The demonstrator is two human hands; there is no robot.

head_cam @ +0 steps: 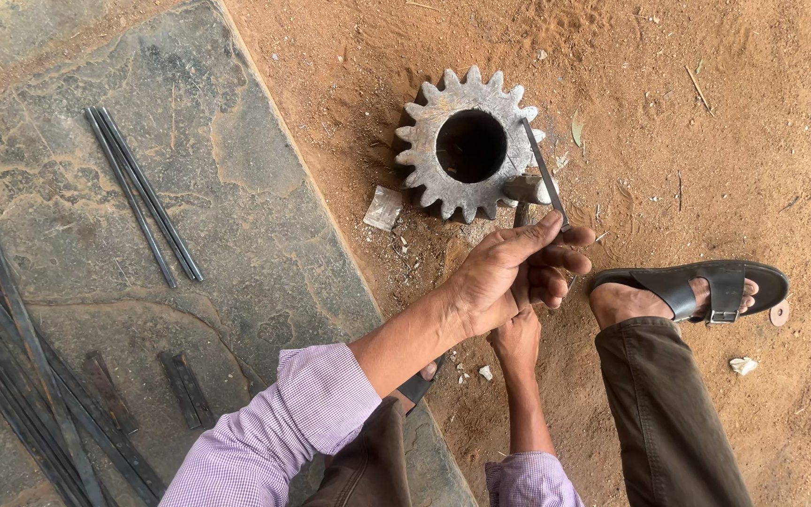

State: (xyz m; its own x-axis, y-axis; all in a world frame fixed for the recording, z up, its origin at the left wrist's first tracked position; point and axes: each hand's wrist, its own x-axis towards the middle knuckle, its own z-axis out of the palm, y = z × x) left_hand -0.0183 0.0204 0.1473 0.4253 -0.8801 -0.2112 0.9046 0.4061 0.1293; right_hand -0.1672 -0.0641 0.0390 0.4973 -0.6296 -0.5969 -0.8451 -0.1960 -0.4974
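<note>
the left hand (509,272) is closed around one end of a thin flat metal strip (544,174), with the thumb pressed along the top, so the strip stays steady and its far end lies across the rim of the big gear wheel (466,143). the gear lies flat on the sandy ground (706,113) and seems to serve as an anvil, heavy and hard, with the hole in the middle open. the right hand (516,340) is lower, under the left wrist, and it is clamped on the handle of a hammer; the hammer head (529,190) rests at the edge of the gear, just beside the strip. this low grip looks chosen to keep the fingers away from the place of striking. one foot in a dark sandal (696,286) stands near on the right, for balance while squatting. on the stone slab (237,188) to the left, two thin rods (143,195) lie together, some short flat pieces (185,387) are below them, and a bundle of long strips (21,376) lies at the left edge, well apart from the hands.
</note>
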